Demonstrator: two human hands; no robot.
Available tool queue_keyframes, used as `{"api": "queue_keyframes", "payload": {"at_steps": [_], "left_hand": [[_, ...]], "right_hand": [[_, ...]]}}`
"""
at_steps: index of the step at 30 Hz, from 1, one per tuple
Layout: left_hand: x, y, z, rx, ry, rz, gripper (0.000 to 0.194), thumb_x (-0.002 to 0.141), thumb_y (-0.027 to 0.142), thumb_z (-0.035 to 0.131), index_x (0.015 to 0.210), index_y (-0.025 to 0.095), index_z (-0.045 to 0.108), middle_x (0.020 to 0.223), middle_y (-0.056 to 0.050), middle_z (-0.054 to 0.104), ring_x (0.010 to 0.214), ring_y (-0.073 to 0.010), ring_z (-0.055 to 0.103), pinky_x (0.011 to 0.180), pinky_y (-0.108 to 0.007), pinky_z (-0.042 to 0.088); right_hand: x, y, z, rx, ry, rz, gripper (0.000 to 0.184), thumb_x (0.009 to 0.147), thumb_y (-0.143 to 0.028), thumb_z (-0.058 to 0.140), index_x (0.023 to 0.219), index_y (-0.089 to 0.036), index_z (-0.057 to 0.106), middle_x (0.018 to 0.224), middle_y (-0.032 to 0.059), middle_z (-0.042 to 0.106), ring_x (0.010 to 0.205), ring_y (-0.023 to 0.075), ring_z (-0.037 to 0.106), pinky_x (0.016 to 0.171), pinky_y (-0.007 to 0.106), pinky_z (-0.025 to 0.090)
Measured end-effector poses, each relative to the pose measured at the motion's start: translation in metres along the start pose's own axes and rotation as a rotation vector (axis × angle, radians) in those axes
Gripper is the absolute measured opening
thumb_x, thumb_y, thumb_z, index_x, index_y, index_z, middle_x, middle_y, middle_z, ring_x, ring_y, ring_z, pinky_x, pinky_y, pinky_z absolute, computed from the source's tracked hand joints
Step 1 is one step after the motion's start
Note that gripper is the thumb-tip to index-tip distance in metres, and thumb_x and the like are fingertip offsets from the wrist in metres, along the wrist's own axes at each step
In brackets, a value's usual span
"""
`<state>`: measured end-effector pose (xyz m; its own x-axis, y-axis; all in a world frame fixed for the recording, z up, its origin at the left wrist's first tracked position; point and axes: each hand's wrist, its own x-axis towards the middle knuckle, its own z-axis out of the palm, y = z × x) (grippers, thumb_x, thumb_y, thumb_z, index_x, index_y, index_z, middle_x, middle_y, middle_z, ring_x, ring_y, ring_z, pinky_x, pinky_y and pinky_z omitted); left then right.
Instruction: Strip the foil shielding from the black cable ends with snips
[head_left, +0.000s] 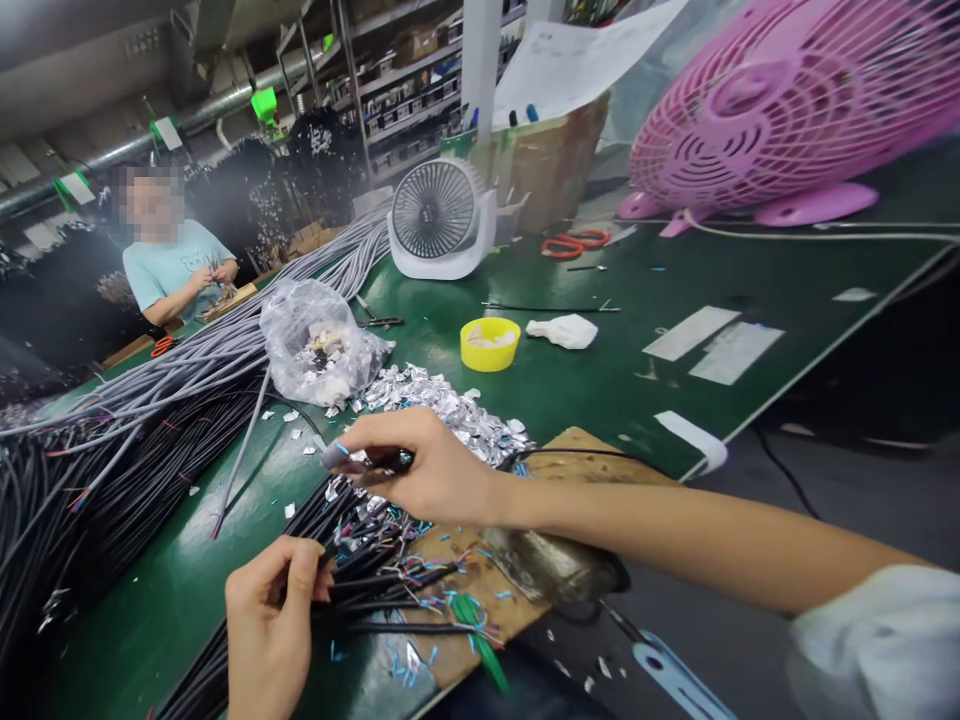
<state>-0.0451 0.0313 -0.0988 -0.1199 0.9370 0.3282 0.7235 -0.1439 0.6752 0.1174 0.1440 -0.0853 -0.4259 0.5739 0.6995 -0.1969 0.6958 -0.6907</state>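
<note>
My left hand (270, 620) is closed at the lower left, thumb and fingers pressed together around black cable by a bundle of black cables (375, 585). The cables' stripped ends show thin coloured wires (480, 630). Above the bundle, my right hand (427, 465) is bent into a pinch, with a grey cover on one fingertip (336, 455). What it pinches is hidden by the fingers. Silver foil scraps (450, 405) lie heaped just behind it. A green plastic piece (480, 640) rests across the wire ends on a worn wooden board (577, 465).
Grey cables (247, 330) run along the left. Beyond the foil stand a plastic bag of scraps (322, 345), a yellow bowl (490, 345) and a small white fan (439, 215). Red-handled scissors (576, 243) and a pink fan (780, 110) are farther right. A co-worker (176, 265) sits across the table.
</note>
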Motion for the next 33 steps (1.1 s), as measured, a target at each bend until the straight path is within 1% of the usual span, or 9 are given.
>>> {"api": "queue_keyframes", "payload": {"at_steps": [2,5,7,10,15,18,22,30,33], "left_hand": [[0.003,-0.003,0.001,0.085,-0.024,-0.010,0.033,0.089,0.030,0.046,0.062,0.016,0.059,0.056,0.001,0.060,0.052,-0.0108,0.056,0.050,-0.021,0.043],[0.007,-0.011,0.004,0.200,-0.083,-0.007,0.017,0.086,0.024,0.053,0.077,0.016,0.064,0.070,0.000,0.065,0.060,-0.0107,0.060,0.060,-0.024,0.048],[0.010,-0.018,0.007,0.264,-0.132,0.008,0.014,0.087,0.022,0.054,0.083,0.014,0.064,0.076,-0.002,0.066,0.066,-0.0113,0.061,0.066,-0.027,0.050],[0.017,-0.024,0.014,0.349,-0.217,0.042,0.013,0.088,0.021,0.053,0.086,0.013,0.064,0.082,-0.002,0.066,0.074,-0.0123,0.062,0.071,-0.030,0.051],[0.032,-0.017,0.026,0.502,-0.350,0.125,0.011,0.087,0.020,0.055,0.088,0.013,0.063,0.086,-0.002,0.064,0.078,-0.0133,0.061,0.073,-0.032,0.051],[0.036,-0.010,0.029,0.610,-0.381,0.176,0.009,0.086,0.019,0.056,0.084,0.013,0.062,0.083,-0.002,0.062,0.081,-0.0148,0.059,0.072,-0.033,0.050],[0.032,-0.010,0.032,0.718,-0.364,0.221,0.007,0.085,0.015,0.056,0.079,0.012,0.059,0.082,-0.002,0.059,0.084,-0.0157,0.057,0.072,-0.033,0.049],[0.021,-0.020,0.037,0.795,-0.232,0.232,0.009,0.085,0.007,0.049,0.089,0.012,0.056,0.083,-0.002,0.053,0.080,-0.0153,0.054,0.070,-0.032,0.048],[0.020,-0.022,0.038,0.766,-0.204,0.242,0.014,0.086,0.007,0.048,0.096,0.012,0.055,0.088,-0.003,0.055,0.084,-0.0165,0.055,0.074,-0.034,0.048]], "right_hand": [[0.002,0.002,-0.001,-0.009,0.015,0.044,0.016,0.073,-0.011,0.059,0.085,-0.008,0.069,0.072,0.0036,0.065,0.053,0.0047,0.050,0.049,0.015,0.039],[0.002,0.001,-0.002,0.006,-0.016,0.075,0.018,0.075,-0.007,0.055,0.086,-0.007,0.069,0.077,0.0048,0.066,0.064,0.0070,0.056,0.056,0.016,0.043],[0.002,-0.001,-0.002,0.013,-0.035,0.092,0.022,0.077,-0.003,0.049,0.084,-0.008,0.069,0.077,0.0042,0.067,0.069,0.0078,0.059,0.061,0.017,0.044],[0.003,-0.002,-0.002,0.022,-0.061,0.141,0.025,0.079,-0.002,0.044,0.081,-0.010,0.067,0.075,0.0020,0.066,0.067,0.0070,0.058,0.061,0.017,0.044],[0.004,0.001,0.000,0.055,-0.101,0.242,0.027,0.080,-0.002,0.044,0.092,-0.009,0.067,0.075,0.0026,0.066,0.066,0.0076,0.057,0.061,0.019,0.044],[0.004,0.003,0.001,0.036,-0.110,0.232,0.025,0.080,-0.001,0.045,0.089,-0.008,0.067,0.074,0.0023,0.065,0.067,0.0075,0.057,0.063,0.018,0.044],[0.002,0.005,0.002,-0.016,-0.129,0.165,0.024,0.078,0.001,0.045,0.082,-0.009,0.066,0.072,0.0014,0.065,0.066,0.0069,0.056,0.063,0.017,0.043],[-0.004,0.011,0.004,-0.075,-0.111,-0.002,0.029,0.076,-0.001,0.043,0.092,-0.005,0.067,0.081,0.0063,0.068,0.069,0.0086,0.057,0.064,0.019,0.044],[-0.006,0.011,0.003,-0.088,-0.126,-0.015,0.032,0.074,0.000,0.043,0.094,-0.005,0.067,0.083,0.0066,0.068,0.070,0.0089,0.058,0.064,0.019,0.044]]}}
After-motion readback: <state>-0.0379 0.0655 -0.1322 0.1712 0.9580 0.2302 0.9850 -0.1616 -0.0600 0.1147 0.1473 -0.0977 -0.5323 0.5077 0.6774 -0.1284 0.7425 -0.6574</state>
